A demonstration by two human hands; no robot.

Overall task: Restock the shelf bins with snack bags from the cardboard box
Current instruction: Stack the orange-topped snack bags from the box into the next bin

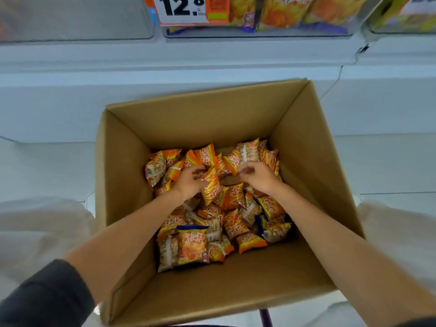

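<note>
My left hand (188, 182) grips an orange snack bag (211, 187) in the cardboard box (212, 119); my right hand (258, 177) curls just right of it, grasp unclear. I'm likely gathering a handful for the far shelf bin (259, 34).

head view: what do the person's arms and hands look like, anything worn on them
No gloves, rings or watch show on the left hand or the right hand. The left arm wears a dark grey sleeve that ends near the elbow, leaving the forearm uncovered. The right forearm is uncovered as far as the frame shows.
</note>
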